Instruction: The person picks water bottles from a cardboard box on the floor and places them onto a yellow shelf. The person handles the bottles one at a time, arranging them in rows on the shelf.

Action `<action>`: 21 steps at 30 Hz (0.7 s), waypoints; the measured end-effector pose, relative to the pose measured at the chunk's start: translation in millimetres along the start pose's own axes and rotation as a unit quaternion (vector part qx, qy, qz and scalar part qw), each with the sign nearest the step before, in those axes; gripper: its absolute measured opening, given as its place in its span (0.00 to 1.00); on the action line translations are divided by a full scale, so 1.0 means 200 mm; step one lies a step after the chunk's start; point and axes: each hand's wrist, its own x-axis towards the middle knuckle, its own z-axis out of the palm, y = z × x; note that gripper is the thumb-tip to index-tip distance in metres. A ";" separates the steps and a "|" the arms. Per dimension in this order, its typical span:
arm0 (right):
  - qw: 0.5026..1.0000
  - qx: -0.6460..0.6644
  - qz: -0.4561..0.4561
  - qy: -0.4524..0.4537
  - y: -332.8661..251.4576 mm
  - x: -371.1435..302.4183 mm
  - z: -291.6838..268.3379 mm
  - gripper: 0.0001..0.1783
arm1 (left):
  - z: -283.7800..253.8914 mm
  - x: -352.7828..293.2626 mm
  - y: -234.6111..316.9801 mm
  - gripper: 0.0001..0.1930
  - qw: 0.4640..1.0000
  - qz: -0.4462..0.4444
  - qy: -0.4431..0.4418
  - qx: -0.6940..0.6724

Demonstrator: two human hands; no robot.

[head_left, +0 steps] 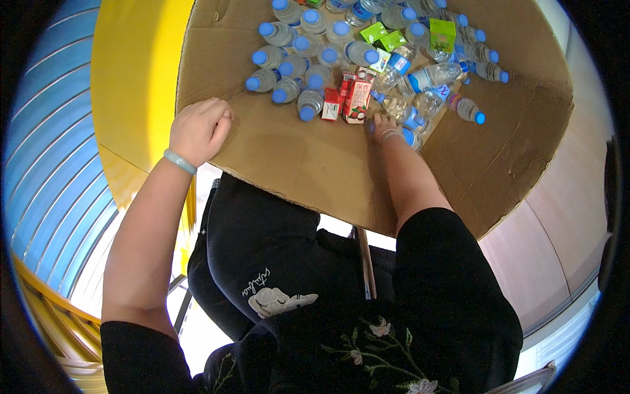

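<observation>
A large cardboard box (298,161) stands open in front of me, with many clear plastic bottles (314,23) with blue caps inside. My left hand (200,128) is closed over the box's left edge, its fingertips partly hidden. My right hand (382,126) reaches down inside, its fingers curled at a plastic bottle whose blue cap (372,126) shows beside them; the hand hides most of that bottle. Left of this hand stand a red and white drink carton (358,96) and a smaller red carton (331,105). Loose bottles (426,79) lie tilted to its right.
Several green cartons (442,35) lie among the bottles at the back. A yellow panel (128,72) rises left of the box, beside blue slats (56,151). The box's right flap (505,157) slopes outward above a pale tiled floor (558,230).
</observation>
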 end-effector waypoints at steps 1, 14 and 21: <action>0.999 -0.037 0.004 -0.004 -0.02 -0.05 -0.06 0.26 | -0.01 0.00 0.00 0.06 1.000 -0.003 -0.004 0.001; 0.939 0.147 -0.090 0.299 0.21 -0.49 -0.39 0.23 | 0.01 -0.02 -0.02 0.05 1.000 -0.009 0.002 -0.014; 0.829 0.358 -0.087 0.422 -0.15 -0.61 -0.70 0.20 | 0.01 -0.02 -0.04 0.05 0.999 -0.002 0.020 -0.027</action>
